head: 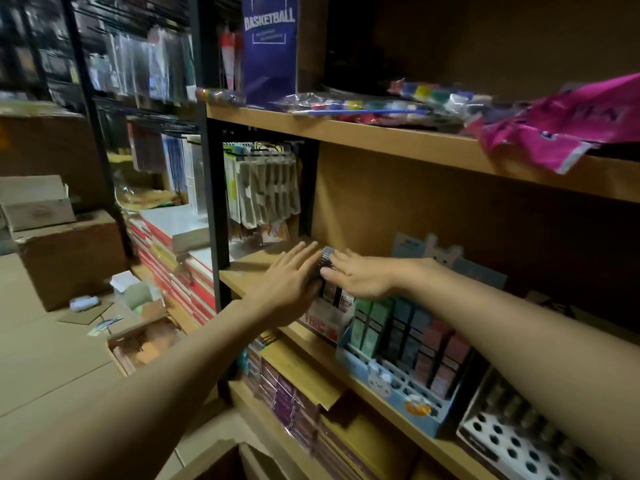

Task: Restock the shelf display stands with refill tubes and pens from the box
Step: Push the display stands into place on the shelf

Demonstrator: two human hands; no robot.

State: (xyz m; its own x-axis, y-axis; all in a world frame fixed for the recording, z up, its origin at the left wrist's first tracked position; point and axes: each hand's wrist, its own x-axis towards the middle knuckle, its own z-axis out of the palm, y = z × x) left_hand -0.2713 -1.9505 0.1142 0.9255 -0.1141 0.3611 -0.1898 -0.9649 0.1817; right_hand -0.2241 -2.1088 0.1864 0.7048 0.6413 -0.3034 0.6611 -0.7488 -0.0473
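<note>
Far left on the floor sit cardboard cartons (65, 251) and a small open box (138, 337) w/ loose bits, well apart from both hands; we can't tell if either is the supply box. Another carton edge (221, 459) shows at bottom centre, just below our arms.

Moving right: our left hand (287, 271) is flat, fingers straight and together, pressed against the left side of a small bundle of refill tubes (325, 261). The bundle stands roughly upright btwn the two hands, over the red-and-white display stand (325, 317) on the middle shelf (242, 271). Our right hand (356, 275) comes at it from the other side, fingers lightly curled over the top and front of the bundle; blur means we can't say for sure whether that's a pinch or just a steadying touch. So hands are close together, squeezing the bundle from both sides.

Step, as we read it: seating/squaring a batch of tubes into that stand, i.e. mid-restock, not the fetch. Next move prob. calls for pushing the bundle down level, then letting go w/o tipping it.

Right again: the blue stand (391, 379) holds green, blue and pink packs, front holes still vacant; the white stand (512, 441) also shows many open holes, so plenty left to fill.
</note>
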